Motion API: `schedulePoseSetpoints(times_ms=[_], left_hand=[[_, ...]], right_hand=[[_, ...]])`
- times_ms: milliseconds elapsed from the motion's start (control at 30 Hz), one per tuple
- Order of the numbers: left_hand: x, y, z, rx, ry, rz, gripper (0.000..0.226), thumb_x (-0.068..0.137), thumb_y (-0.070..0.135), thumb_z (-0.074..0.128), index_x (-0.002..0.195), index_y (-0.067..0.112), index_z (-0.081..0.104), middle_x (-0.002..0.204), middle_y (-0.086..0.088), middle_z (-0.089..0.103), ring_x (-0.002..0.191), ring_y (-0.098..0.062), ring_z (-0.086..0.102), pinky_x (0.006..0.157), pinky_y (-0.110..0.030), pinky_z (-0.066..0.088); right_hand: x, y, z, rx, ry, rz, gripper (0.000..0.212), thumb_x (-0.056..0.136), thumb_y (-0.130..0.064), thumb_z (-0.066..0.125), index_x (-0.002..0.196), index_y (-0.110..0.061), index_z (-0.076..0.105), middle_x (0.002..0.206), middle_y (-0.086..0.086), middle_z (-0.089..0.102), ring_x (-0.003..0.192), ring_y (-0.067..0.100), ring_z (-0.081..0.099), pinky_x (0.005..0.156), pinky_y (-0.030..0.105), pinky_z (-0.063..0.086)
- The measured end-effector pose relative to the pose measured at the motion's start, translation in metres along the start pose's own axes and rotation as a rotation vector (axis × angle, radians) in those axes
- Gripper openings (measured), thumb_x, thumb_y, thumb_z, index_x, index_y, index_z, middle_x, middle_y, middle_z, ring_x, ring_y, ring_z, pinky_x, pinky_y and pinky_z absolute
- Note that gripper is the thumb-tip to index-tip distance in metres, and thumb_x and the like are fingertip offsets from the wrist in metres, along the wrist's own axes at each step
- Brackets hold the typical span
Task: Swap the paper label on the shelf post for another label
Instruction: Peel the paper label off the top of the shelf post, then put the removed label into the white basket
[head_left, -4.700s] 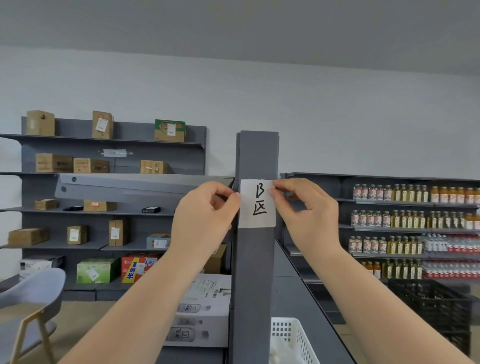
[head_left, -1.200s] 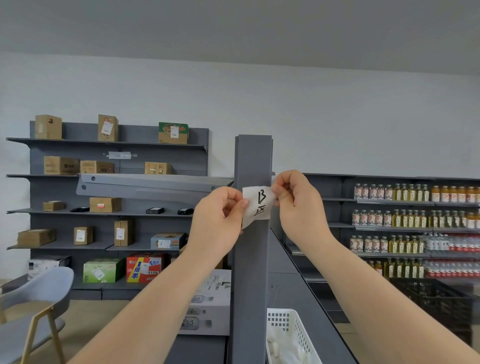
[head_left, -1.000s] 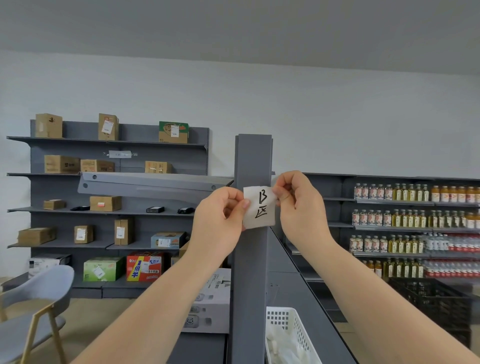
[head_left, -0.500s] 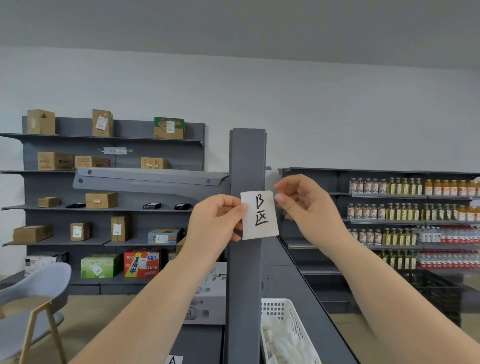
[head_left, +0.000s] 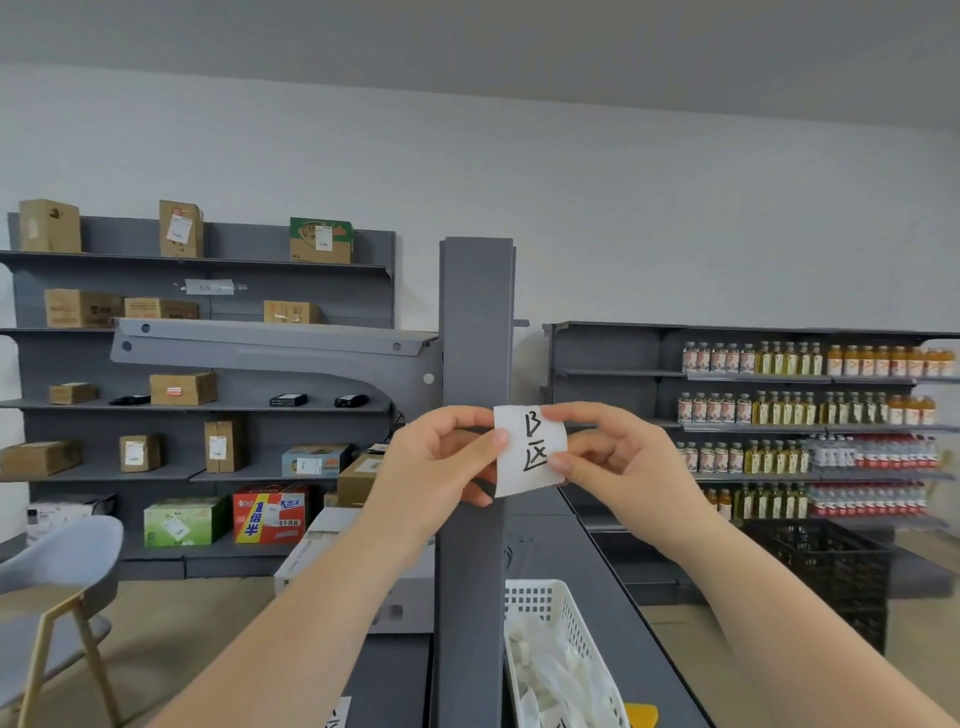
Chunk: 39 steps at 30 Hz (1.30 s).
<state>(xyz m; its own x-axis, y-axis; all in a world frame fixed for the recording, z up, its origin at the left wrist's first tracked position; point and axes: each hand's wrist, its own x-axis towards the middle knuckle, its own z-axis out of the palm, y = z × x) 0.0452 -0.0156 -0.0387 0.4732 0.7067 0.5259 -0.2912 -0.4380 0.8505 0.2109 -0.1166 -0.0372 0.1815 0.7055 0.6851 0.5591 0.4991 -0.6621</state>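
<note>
Both hands are up in front of the grey shelf post (head_left: 475, 322), and the paper label (head_left: 530, 451) sits between them, off the post's face and overlapping its right edge. The left hand (head_left: 436, 460) pinches the label's left edge, thumb pressed on the front with the other fingers curled behind. The right hand (head_left: 618, 457) grips the right edge, thumb low on the front and forefinger at the top corner, so those fingers are closed on the paper too. The label faces the camera, slightly bowed, its black handwritten marks clear to read: a "B" above a Chinese character.

Down near the bottom, a white basket (head_left: 556, 618) holding pale packets sits on the grey counter (head_left: 587, 561) just right of the post. Far left, shelves carry cardboard boxes (head_left: 183, 388); far right, rows of bottles (head_left: 779, 408) fill the racks. A grey chair (head_left: 57, 566) stands at near left, and a black crate (head_left: 826, 566) rests on the floor to the right.
</note>
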Motion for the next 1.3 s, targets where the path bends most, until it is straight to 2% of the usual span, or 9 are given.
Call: schedulePoseSetpoints(times_ms=[167, 300, 433, 500, 600, 700, 900, 1100, 1300], left_hand=[[-0.008, -0.01, -0.001, -0.037, -0.104, 0.131, 0.062, 0.073, -0.002, 0.076, 0.124, 0.026, 0.052, 0.089, -0.016, 0.075, 0.077, -0.021, 0.071, 0.06, -0.03, 0.058], [-0.007, -0.019, 0.001, 0.156, -0.054, 0.247, 0.043, 0.07, -0.002, 0.079, 0.104, 0.022, 0.068, 0.089, -0.005, 0.076, 0.08, -0.018, 0.071, 0.074, -0.038, 0.06], [-0.006, -0.025, 0.006, 0.209, 0.0, 0.277, 0.026, 0.075, 0.006, 0.077, 0.09, 0.027, 0.074, 0.087, 0.003, 0.076, 0.075, -0.012, 0.07, 0.069, -0.031, 0.06], [-0.005, -0.028, 0.007, 0.245, 0.008, 0.281, 0.019, 0.077, 0.012, 0.077, 0.088, 0.027, 0.074, 0.084, 0.005, 0.076, 0.072, -0.012, 0.07, 0.063, -0.027, 0.06], [-0.003, -0.034, 0.012, 0.237, 0.023, 0.22, 0.015, 0.079, 0.016, 0.075, 0.093, 0.011, 0.075, 0.078, -0.006, 0.076, 0.067, -0.019, 0.07, 0.052, -0.025, 0.058], [-0.002, -0.038, 0.016, 0.24, 0.009, 0.177, 0.018, 0.08, 0.018, 0.074, 0.093, 0.005, 0.072, 0.073, -0.009, 0.073, 0.054, -0.01, 0.066, 0.045, -0.023, 0.053], [-0.002, -0.042, 0.023, 0.13, -0.05, 0.117, 0.014, 0.086, 0.01, 0.067, 0.094, -0.001, 0.065, 0.087, -0.011, 0.076, 0.07, -0.017, 0.074, 0.051, -0.029, 0.06], [-0.006, -0.046, 0.031, -0.059, -0.082, 0.037, 0.011, 0.084, 0.002, 0.068, 0.095, 0.002, 0.067, 0.081, -0.018, 0.076, 0.064, -0.026, 0.073, 0.055, -0.031, 0.061], [-0.014, -0.06, 0.045, -0.105, -0.048, 0.02, 0.01, 0.083, -0.002, 0.068, 0.093, -0.001, 0.066, 0.071, -0.019, 0.074, 0.058, -0.027, 0.072, 0.053, -0.032, 0.061]], right_hand=[[-0.007, 0.005, -0.003, -0.075, 0.042, -0.002, 0.031, 0.083, -0.007, 0.068, 0.104, -0.029, 0.066, 0.086, -0.004, 0.078, 0.087, 0.02, 0.071, 0.089, 0.038, 0.053], [-0.008, 0.008, -0.003, -0.105, 0.081, -0.008, 0.027, 0.083, -0.006, 0.068, 0.099, -0.027, 0.068, 0.088, -0.012, 0.077, 0.086, 0.008, 0.071, 0.085, 0.035, 0.054], [-0.009, 0.014, -0.002, -0.151, 0.085, -0.008, 0.026, 0.082, -0.01, 0.069, 0.091, -0.034, 0.069, 0.086, -0.02, 0.075, 0.084, 0.006, 0.07, 0.081, 0.036, 0.055], [-0.01, 0.017, -0.004, -0.144, 0.09, -0.016, 0.025, 0.081, -0.01, 0.07, 0.089, -0.034, 0.071, 0.086, -0.017, 0.075, 0.082, 0.008, 0.07, 0.08, 0.038, 0.056], [-0.011, 0.022, -0.006, -0.162, 0.103, -0.032, 0.017, 0.081, -0.015, 0.07, 0.086, -0.032, 0.072, 0.086, -0.011, 0.074, 0.078, 0.015, 0.067, 0.075, 0.039, 0.055], [-0.012, 0.028, -0.006, -0.154, 0.125, -0.054, 0.006, 0.077, -0.029, 0.068, 0.081, -0.028, 0.072, 0.083, -0.004, 0.069, 0.076, 0.02, 0.062, 0.072, 0.039, 0.052], [-0.012, 0.039, -0.005, -0.039, 0.087, 0.022, 0.007, 0.088, -0.009, 0.063, 0.085, -0.012, 0.069, 0.068, 0.006, 0.071, 0.059, 0.019, 0.064, 0.062, 0.036, 0.057], [-0.021, 0.044, -0.008, 0.115, 0.088, 0.026, 0.016, 0.086, 0.0, 0.062, 0.093, -0.011, 0.07, 0.069, 0.015, 0.073, 0.058, 0.023, 0.066, 0.06, 0.031, 0.058], [-0.033, 0.051, -0.016, 0.103, 0.066, 0.041, 0.018, 0.084, 0.0, 0.063, 0.096, -0.011, 0.07, 0.07, 0.019, 0.073, 0.058, 0.027, 0.067, 0.06, 0.032, 0.059]])
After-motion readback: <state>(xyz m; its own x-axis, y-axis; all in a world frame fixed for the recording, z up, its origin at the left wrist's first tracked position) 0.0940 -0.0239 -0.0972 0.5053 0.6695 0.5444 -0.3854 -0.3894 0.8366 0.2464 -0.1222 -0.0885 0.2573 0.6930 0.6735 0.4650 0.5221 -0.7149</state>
